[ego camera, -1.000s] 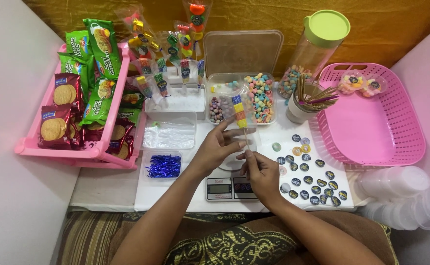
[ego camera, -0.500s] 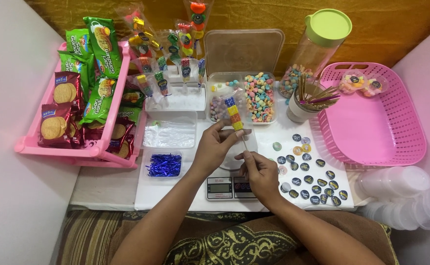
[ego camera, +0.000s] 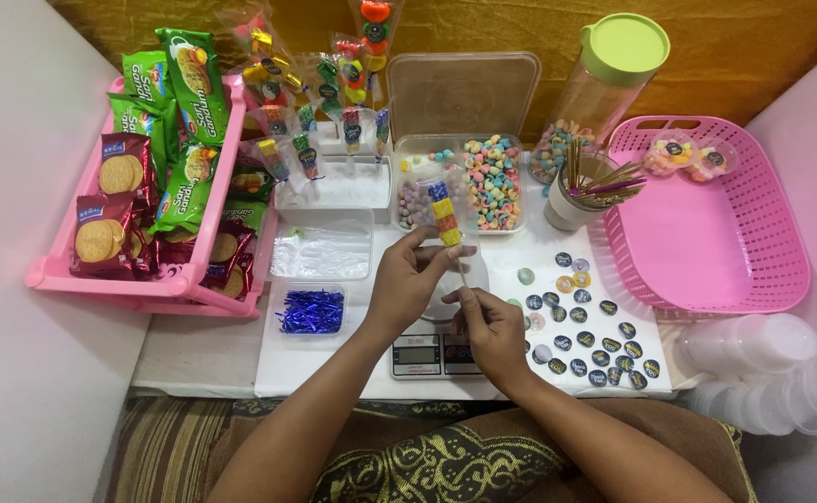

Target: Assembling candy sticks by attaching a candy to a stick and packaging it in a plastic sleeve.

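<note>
A thin stick threaded with blue and yellow candy cubes stands nearly upright over a small digital scale. My left hand pinches the lowest cube, thumb and fingers around it. My right hand grips the bare lower end of the stick just above the scale. Behind the skewer sits a clear box of pastel candies with its lid propped up.
A pink rack of biscuit packets stands left, wrapped candy skewers behind. A tub of blue twist ties, round stickers, a cup of sticks, a pink basket, a green-lidded jar and stacked clear cups surround the scale.
The candy skewer has risen and moved up toward the candy box, and my left hand's fingers have shifted higher onto the lowest cube. My right hand stays on the stick's end.
</note>
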